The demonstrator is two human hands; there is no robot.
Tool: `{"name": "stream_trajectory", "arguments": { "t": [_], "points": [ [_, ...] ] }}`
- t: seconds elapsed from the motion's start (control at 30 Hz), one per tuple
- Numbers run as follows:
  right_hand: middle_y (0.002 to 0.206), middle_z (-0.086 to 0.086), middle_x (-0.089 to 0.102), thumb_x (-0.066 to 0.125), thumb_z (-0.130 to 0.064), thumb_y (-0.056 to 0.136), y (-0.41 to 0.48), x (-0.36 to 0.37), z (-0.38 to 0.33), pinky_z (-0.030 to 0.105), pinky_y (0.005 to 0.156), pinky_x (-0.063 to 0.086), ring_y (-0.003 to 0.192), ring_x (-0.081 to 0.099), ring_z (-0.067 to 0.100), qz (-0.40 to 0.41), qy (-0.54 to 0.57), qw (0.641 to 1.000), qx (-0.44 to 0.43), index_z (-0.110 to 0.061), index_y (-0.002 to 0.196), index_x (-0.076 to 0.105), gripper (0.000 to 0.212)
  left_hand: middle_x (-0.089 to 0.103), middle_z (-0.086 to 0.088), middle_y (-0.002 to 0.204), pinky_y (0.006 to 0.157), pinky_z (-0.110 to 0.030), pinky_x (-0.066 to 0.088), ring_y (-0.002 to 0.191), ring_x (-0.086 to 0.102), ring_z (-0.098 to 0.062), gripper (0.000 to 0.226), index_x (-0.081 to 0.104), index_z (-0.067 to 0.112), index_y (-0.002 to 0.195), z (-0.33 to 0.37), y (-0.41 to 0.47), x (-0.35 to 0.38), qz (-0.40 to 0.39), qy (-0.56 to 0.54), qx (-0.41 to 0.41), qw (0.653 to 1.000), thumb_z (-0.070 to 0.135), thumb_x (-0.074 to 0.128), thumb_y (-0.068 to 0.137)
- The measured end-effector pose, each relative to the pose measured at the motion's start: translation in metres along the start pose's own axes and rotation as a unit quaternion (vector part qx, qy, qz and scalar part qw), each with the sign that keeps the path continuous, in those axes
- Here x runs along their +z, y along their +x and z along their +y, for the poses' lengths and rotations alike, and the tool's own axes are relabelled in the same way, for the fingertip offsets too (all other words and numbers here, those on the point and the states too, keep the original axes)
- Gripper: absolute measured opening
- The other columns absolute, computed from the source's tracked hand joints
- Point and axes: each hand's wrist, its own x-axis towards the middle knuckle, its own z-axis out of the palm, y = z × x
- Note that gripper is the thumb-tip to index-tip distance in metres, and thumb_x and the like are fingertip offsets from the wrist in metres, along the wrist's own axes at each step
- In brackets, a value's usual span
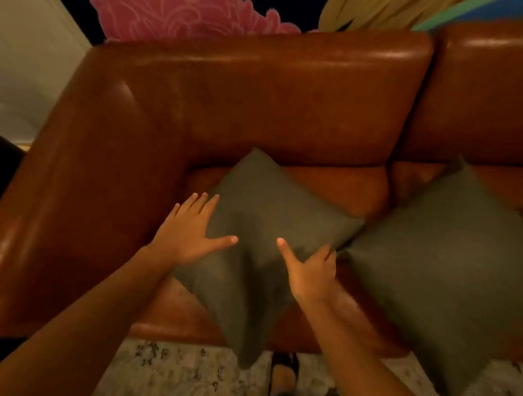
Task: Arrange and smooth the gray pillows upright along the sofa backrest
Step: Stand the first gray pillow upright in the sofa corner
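Two gray pillows lie on the seat of a brown leather sofa [264,95]. The left gray pillow [262,207] lies tilted like a diamond, one corner hanging over the seat's front edge. My left hand [190,230] rests flat on its left edge, fingers spread and thumb on top. My right hand [309,267] grips its right edge, thumb on top and fingers curled under. The right gray pillow [450,266] lies flat beside it, touching its right corner, and overhangs the seat front too.
The sofa's left armrest [59,209] runs down the left side. Behind the backrest hangs a dark wall painting with a pink shape [183,9]. A pale patterned rug [189,377] and my foot in a dark shoe [283,377] lie below the seat.
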Motion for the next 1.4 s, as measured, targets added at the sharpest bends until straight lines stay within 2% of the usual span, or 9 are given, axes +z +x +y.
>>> {"name": "stream_trajectory", "arguments": {
  "t": [0.1,0.27,0.37,0.53,0.7,0.83,1.0,1.23,1.4],
  "points": [
    [0.171,0.019,0.015,0.067,-0.074,0.079,0.027,0.018,-0.003,0.045,0.122,0.023,0.156,0.020,0.034,-0.002,0.005,0.998,0.062,-0.002,0.166,0.011,0.125,0.007,-0.006,0.165,0.120,-0.047,0.005,0.151,0.002,-0.023,0.117,0.004,0.023,0.157,-0.010,0.042,0.009,-0.027,-0.036,-0.036,0.998,0.089,0.042,0.069],
    [0.170,0.020,0.014,0.081,-0.065,0.072,0.053,0.051,-0.004,0.051,0.120,0.026,0.155,0.021,0.038,0.029,0.095,0.976,0.192,-0.007,0.166,0.003,0.135,0.002,-0.007,0.165,0.119,-0.053,0.005,0.151,0.000,-0.026,0.129,-0.004,0.023,0.157,-0.032,0.097,0.032,-0.084,-0.068,-0.091,0.990,0.087,0.054,0.061],
    [0.169,0.021,0.014,0.086,-0.063,0.067,0.062,0.071,0.002,0.053,0.118,0.029,0.153,0.023,0.042,0.055,0.139,0.956,0.251,-0.009,0.167,-0.001,0.143,0.002,-0.006,0.165,0.118,-0.057,0.008,0.150,0.003,-0.030,0.145,-0.007,0.028,0.156,-0.046,0.122,0.043,-0.102,-0.106,-0.134,0.980,0.095,0.058,0.044],
    [0.166,0.022,0.026,0.094,-0.052,0.062,0.081,0.087,0.029,0.053,0.121,0.029,0.150,0.032,0.043,0.091,0.231,0.920,0.304,-0.011,0.166,0.009,0.141,0.007,-0.002,0.164,0.116,-0.060,0.016,0.148,0.012,-0.036,0.167,-0.007,0.038,0.154,-0.070,0.152,0.066,-0.137,-0.203,-0.187,0.951,0.098,0.060,0.014],
    [0.163,0.014,0.037,0.098,-0.047,0.056,0.086,0.095,0.043,0.051,0.119,0.035,0.145,0.041,0.038,0.081,0.297,0.913,0.267,-0.019,0.166,0.016,0.140,0.010,-0.008,0.161,0.114,-0.057,0.026,0.145,0.021,-0.035,0.158,-0.001,0.044,0.153,-0.078,0.164,0.080,-0.139,-0.288,-0.189,0.928,0.081,0.077,0.020],
    [0.151,0.011,0.053,0.098,-0.046,0.055,0.080,0.097,0.038,0.049,0.114,0.043,0.135,0.053,0.036,0.096,0.315,0.914,0.235,-0.019,0.159,0.034,0.126,0.036,0.001,0.151,0.108,-0.052,0.038,0.133,0.042,-0.027,0.145,0.018,0.047,0.149,-0.087,0.161,0.085,-0.104,-0.328,-0.145,0.928,0.081,0.082,0.023],
    [0.143,0.004,0.063,0.088,-0.079,0.023,0.071,0.094,0.023,0.050,0.109,0.048,0.129,0.060,0.032,0.102,0.306,0.932,0.167,-0.026,0.153,0.045,0.147,0.048,0.008,0.142,0.107,-0.049,0.042,0.127,0.049,-0.019,0.138,0.028,0.042,0.146,-0.086,0.140,0.078,-0.045,-0.388,-0.104,0.915,0.075,0.086,0.026],
    [0.141,0.004,0.064,0.094,-0.056,0.050,0.083,0.062,-0.029,0.045,0.109,0.047,0.131,0.058,0.032,0.093,0.246,0.963,0.059,-0.024,0.153,0.045,0.118,0.048,0.008,0.142,0.105,-0.049,0.043,0.127,0.049,-0.017,0.134,0.031,0.043,0.144,-0.092,0.125,0.059,0.094,-0.452,-0.106,0.881,0.076,0.086,0.027],
    [0.140,-0.001,0.065,0.085,-0.070,0.034,0.105,0.046,-0.066,0.048,0.109,0.049,0.130,0.060,0.027,0.103,0.221,0.968,-0.051,-0.025,0.152,0.046,0.132,0.047,0.008,0.142,0.106,-0.043,0.043,0.125,0.049,-0.012,0.128,0.031,0.033,0.148,-0.087,0.127,0.047,0.196,-0.486,-0.089,0.847,0.066,0.086,0.037]
  ]
}}
